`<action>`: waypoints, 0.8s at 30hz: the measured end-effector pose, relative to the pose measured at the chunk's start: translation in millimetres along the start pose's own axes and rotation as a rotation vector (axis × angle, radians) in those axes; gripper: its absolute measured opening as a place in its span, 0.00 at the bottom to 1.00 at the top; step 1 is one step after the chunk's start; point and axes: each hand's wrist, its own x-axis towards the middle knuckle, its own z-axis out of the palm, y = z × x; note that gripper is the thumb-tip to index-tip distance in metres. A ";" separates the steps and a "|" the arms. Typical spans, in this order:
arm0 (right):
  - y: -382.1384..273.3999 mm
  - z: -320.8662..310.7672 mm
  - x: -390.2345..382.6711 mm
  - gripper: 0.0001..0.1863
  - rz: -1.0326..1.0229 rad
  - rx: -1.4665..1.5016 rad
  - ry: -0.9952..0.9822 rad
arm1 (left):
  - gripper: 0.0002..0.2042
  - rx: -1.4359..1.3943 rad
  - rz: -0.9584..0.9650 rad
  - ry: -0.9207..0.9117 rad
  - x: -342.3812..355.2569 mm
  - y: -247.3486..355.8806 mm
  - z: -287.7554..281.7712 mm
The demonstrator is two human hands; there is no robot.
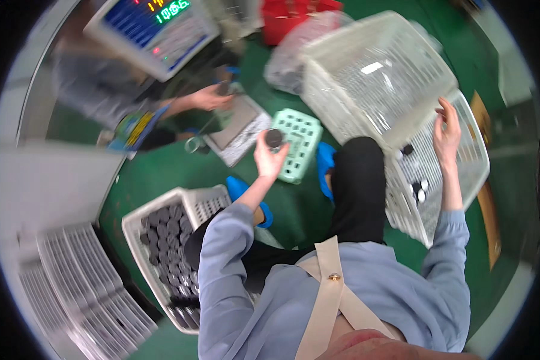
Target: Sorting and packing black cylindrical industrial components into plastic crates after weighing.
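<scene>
My left hand (269, 157) is closed round a small dark round cap-like piece (274, 138), held above a pale green plastic crate (300, 135). My right hand (447, 135) is over the near right white basket (483, 157), its fingers apart and nothing seen in them. A few small black and white pieces (418, 191) lie in that basket, left of my right forearm. By my left leg, a white basket (129, 225) holds many dark round pieces (167, 240) like the one in my left hand.
A larger white basket (318, 81) with clear plastic inside stands beyond. At the far left, another person's hand (213, 98) is over a board (240, 123), below a lit display (156, 33). White slatted panels (81, 270) lie lower left; a red bag (288, 18) is behind.
</scene>
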 end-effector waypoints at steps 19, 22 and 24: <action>244.1 171.0 -207.6 0.30 0.813 -0.400 -0.815 | 0.43 -0.011 -0.081 0.027 -34.8 -53.7 31.3; 260.4 197.2 -225.9 0.36 0.794 -0.384 -0.761 | 0.34 -0.040 -0.142 0.037 -34.9 -53.6 33.8; 304.7 190.5 -250.9 0.36 0.625 -0.539 -0.745 | 0.29 -0.018 -0.117 0.015 -31.4 -42.6 46.8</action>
